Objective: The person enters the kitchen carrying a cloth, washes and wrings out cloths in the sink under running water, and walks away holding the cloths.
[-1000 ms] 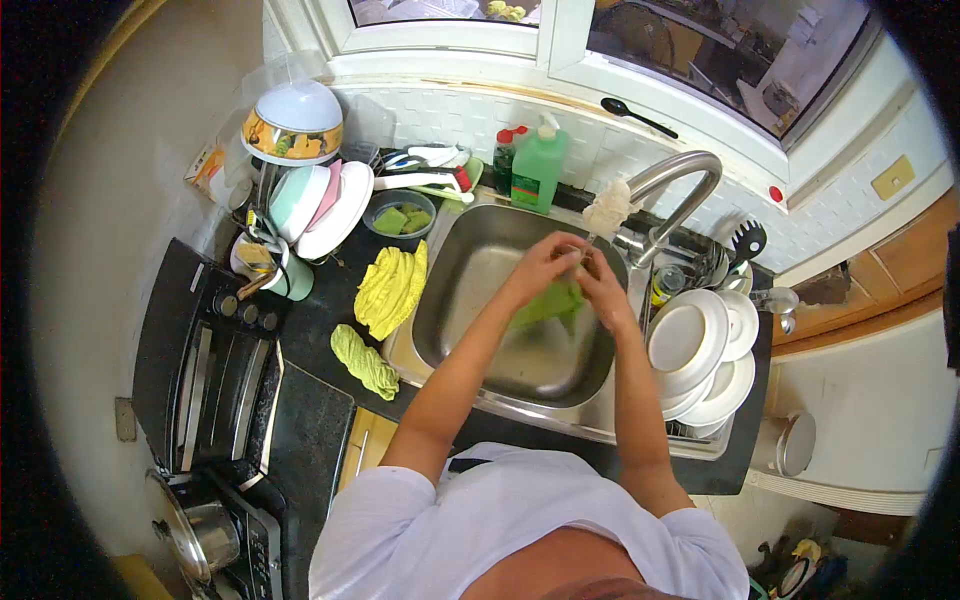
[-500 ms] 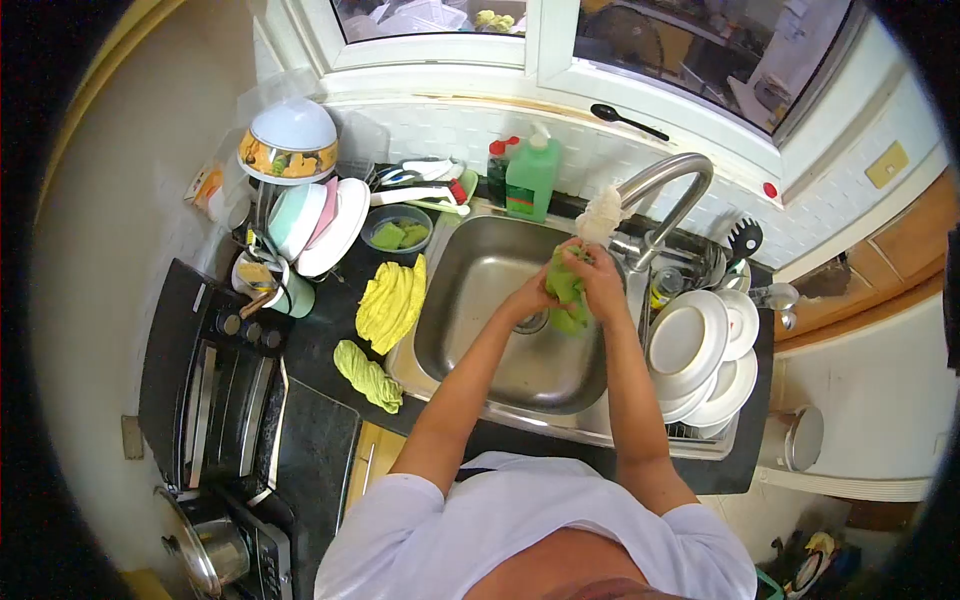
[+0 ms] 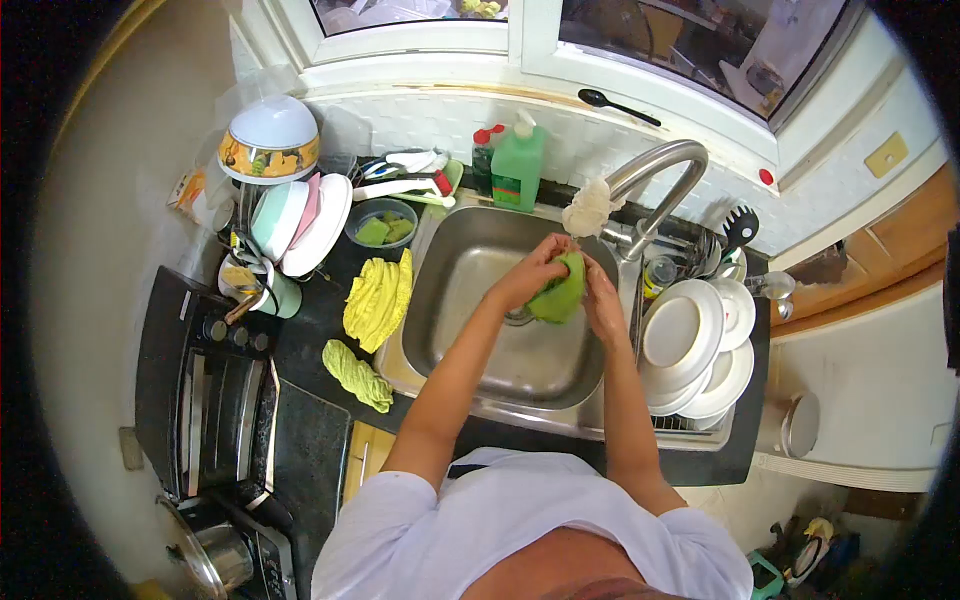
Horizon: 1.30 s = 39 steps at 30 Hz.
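Observation:
A green cloth (image 3: 558, 292) is bunched between my two hands over the steel sink (image 3: 470, 350), just below the faucet's wrapped spout. My left hand (image 3: 535, 272) is closed on the upper left part of the cloth. On the cloth's right side is my right hand (image 3: 602, 300), its fingers pressed against the fabric. The curved faucet (image 3: 690, 165) has a pale cloth (image 3: 590, 208) wrapped about its end. The sink's drain partly shows behind the green cloth.
Left of the sink lie a yellow cloth (image 3: 378, 302), a lime cloth (image 3: 357, 376) and a bowl of green sponges (image 3: 382, 224). Stacked plates (image 3: 685, 335) stand on the right rack. Behind are a green soap bottle (image 3: 517, 165) and a smaller red-capped bottle (image 3: 482, 165).
The green cloth hung loosely, was gathered up between both hands under the faucet, and now sits slightly lower and bunched. The view has shifted a little.

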{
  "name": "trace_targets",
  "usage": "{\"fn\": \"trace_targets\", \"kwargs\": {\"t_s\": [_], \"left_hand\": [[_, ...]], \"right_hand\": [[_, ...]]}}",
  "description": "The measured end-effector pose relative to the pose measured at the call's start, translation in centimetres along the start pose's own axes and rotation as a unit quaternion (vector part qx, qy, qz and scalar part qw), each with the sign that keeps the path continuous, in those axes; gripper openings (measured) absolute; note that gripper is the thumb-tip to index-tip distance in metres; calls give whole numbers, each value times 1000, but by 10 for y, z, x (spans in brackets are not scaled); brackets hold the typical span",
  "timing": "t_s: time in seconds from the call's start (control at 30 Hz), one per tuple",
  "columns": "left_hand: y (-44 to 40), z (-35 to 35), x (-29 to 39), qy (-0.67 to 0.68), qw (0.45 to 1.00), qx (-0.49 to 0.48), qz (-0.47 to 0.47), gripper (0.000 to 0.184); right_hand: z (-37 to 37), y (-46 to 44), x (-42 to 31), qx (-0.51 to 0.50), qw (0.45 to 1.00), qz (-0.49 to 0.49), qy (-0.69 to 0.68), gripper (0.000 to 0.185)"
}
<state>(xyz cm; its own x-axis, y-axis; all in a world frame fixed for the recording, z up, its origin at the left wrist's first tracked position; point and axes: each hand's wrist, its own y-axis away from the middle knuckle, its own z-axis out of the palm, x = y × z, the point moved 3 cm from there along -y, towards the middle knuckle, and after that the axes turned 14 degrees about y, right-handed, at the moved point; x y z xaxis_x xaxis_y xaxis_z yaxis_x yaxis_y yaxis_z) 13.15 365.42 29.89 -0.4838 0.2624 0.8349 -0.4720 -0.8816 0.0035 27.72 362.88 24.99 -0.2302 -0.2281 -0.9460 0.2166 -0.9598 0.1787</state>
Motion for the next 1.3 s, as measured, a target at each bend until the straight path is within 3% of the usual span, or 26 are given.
{"fn": "trace_targets", "kwargs": {"t_s": [0.03,0.07,0.13,0.17,0.23,0.27,0.33,0.4,0.47,0.53,0.57,0.6,0.67,0.73,0.83,0.87,0.93,1.0,1.1,1.2,1.23,1.3], "left_hand": [[-4,0,-6,65,997,37,-5,31],[-9,-1,-11,129,989,74,-10,30],[-20,-11,-26,67,986,150,22,30],[-23,-19,-34,37,981,189,38,30],[-26,-33,-42,-173,962,209,-13,35],[-27,-42,-44,-276,936,215,-40,38],[-30,-68,-53,-255,959,86,-91,39],[-26,-80,-54,-147,976,87,-132,42],[-7,-58,-24,49,961,220,-159,47],[-3,-56,-59,310,941,109,-86,54],[-2,-50,-75,432,899,48,-47,57],[-4,-17,-68,530,845,-76,7,59],[1,34,-21,510,858,-62,24,53],[-2,29,-20,535,843,-63,3,50],[-20,-17,-36,555,822,-118,-53,38],[-28,-20,-33,508,846,-154,-52,34],[-29,-4,-13,373,915,-132,-76,25],[-26,11,5,186,975,-13,-122,18],[-38,-3,-15,87,986,26,-140,17],[-46,-13,-27,-172,975,112,-90,17],[-51,-22,-35,-275,951,138,-22,17],[-56,-29,-43,-467,857,182,116,17]], "right_hand": [[9,-1,-2,-22,998,-23,-46,44],[14,0,3,-37,995,16,-90,44],[23,0,11,-69,978,92,-172,43],[28,1,14,-39,982,72,-170,42],[38,5,19,22,986,35,-164,41],[36,3,31,-1,983,70,-171,41],[33,-3,56,-44,972,137,-188,43],[39,8,49,-100,889,160,-417,45],[57,21,23,-144,790,160,-575,47],[83,28,-6,-177,709,138,-668,50],[96,31,-19,-193,697,120,-680,49],[110,34,-29,-207,684,101,-692,48],[118,36,-31,-221,666,82,-708,49],[118,35,-26,-222,657,84,-715,52],[107,37,-23,-218,769,106,-591,40],[98,36,-19,-195,836,126,-497,38],[79,29,-12,-138,933,160,-291,33],[70,27,-12,-76,979,171,-86,28],[56,15,-6,-14,985,131,113,25],[42,-12,19,-15,941,38,335,26],[38,-19,29,-22,908,-1,419,26],[35,-25,41,32,897,-91,432,35]]}}
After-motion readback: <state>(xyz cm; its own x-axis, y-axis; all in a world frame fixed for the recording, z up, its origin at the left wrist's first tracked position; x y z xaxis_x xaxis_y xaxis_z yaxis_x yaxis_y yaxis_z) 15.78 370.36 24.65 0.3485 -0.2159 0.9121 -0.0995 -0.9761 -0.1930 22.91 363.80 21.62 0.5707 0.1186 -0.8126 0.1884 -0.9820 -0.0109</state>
